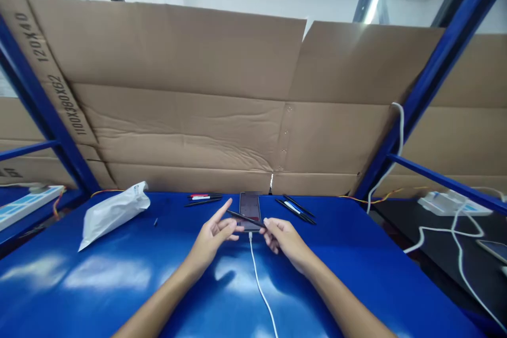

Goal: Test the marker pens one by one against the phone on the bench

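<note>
A slim black pen (246, 217) is held by one end between the thumb and fingers of my right hand (283, 237). It slants up to the left, toward my left hand (216, 235). That hand has its index finger stretched out and its other fingers apart, close to the pen's far end; whether it touches the pen is hard to tell. Behind the pen lies a phone (249, 202) with a white cable (257, 280) plugged into its near end. Several pens (203, 199) lie left of the phone, and several more pens (296, 209) lie to its right.
A white plastic bag (113, 214) rests on the blue table (130, 296) at left, beside a small dark piece (156, 222). Cardboard (190, 132) walls off the back between blue posts. Power strips (453, 203) and white cords (459, 253) are at the right.
</note>
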Demonstrator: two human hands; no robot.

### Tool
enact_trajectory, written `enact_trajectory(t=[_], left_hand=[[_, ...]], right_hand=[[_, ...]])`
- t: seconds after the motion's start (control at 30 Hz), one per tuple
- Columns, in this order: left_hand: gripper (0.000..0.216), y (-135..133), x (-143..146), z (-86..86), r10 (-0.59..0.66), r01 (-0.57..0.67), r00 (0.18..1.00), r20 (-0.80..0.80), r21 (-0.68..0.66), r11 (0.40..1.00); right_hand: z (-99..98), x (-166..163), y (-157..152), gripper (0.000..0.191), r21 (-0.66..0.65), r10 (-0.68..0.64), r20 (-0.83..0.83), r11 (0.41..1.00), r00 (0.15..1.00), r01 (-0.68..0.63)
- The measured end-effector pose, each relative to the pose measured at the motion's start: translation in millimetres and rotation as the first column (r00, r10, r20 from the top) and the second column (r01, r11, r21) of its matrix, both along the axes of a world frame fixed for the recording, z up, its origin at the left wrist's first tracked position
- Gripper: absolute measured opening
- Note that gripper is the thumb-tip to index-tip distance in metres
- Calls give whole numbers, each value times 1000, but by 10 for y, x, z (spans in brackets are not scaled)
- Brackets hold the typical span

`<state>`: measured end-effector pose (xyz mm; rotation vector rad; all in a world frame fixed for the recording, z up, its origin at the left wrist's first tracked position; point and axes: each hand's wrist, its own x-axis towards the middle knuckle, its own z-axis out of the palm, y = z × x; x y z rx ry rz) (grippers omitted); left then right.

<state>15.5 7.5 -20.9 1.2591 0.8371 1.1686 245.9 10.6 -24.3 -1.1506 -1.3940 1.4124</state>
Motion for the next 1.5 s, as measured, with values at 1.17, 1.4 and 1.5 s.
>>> enact_trajectory(t=[1.17, 1.4, 1.5], left_hand=[[46, 331, -533, 16, 447, -64, 591, -672, 513, 856], [42, -74, -31, 64, 162, 174, 753, -637, 431, 885], [43, -80, 4, 42, 155, 134, 777, -610, 402, 906]], right_hand=[[67, 561, 195, 20, 607, -572, 581, 779, 579, 160], [114, 83, -90, 30, 458, -43, 298, 883, 954, -103], [68, 82, -67, 30, 420, -14, 233, 903, 972, -88]])
